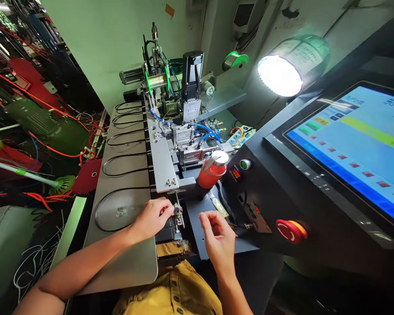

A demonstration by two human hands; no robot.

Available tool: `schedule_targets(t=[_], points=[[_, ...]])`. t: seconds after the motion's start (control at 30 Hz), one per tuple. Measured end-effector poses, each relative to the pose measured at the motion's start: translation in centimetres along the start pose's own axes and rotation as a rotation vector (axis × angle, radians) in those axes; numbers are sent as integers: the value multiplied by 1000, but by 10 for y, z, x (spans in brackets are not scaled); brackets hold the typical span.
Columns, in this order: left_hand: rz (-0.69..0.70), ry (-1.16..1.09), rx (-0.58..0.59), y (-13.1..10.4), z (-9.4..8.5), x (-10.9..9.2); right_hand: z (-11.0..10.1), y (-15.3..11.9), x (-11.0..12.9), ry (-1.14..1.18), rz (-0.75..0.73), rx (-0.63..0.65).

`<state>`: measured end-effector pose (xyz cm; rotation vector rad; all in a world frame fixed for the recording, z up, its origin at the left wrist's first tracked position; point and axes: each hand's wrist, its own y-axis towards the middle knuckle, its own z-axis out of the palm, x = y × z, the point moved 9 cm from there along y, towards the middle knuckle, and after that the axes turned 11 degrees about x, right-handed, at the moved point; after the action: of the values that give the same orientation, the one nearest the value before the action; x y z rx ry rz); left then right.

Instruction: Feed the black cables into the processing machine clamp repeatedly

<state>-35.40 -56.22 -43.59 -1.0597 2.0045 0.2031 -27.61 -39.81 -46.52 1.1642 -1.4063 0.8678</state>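
My left hand [156, 215] is closed at the small metal fixture [178, 215] at the near end of the machine's rail; what its fingers pinch is too small to make out. To the right, my right hand [218, 234] is raised above the dark plate [197, 223], its fingers curled and thumb near the fingertips; anything between them cannot be made out. Several black cable loops lie in a row on the grey metal tray [131, 258], the nearest loop [96, 214] beside my left hand.
A red bottle [212, 170] with a white lid stands behind my right hand. At the right are a touch screen [357, 144], a red emergency button [291, 231] and a bright lamp [279, 75]. Wire spools [158, 81] and cylinders sit farther back.
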Motion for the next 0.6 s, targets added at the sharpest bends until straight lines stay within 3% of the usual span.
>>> schedule_targets(t=[0.4, 0.6], points=[[-50, 90, 0, 4, 4, 3, 2, 2, -9, -66, -14, 6], [-68, 146, -25, 4, 4, 1, 27, 18, -7, -74, -46, 232]])
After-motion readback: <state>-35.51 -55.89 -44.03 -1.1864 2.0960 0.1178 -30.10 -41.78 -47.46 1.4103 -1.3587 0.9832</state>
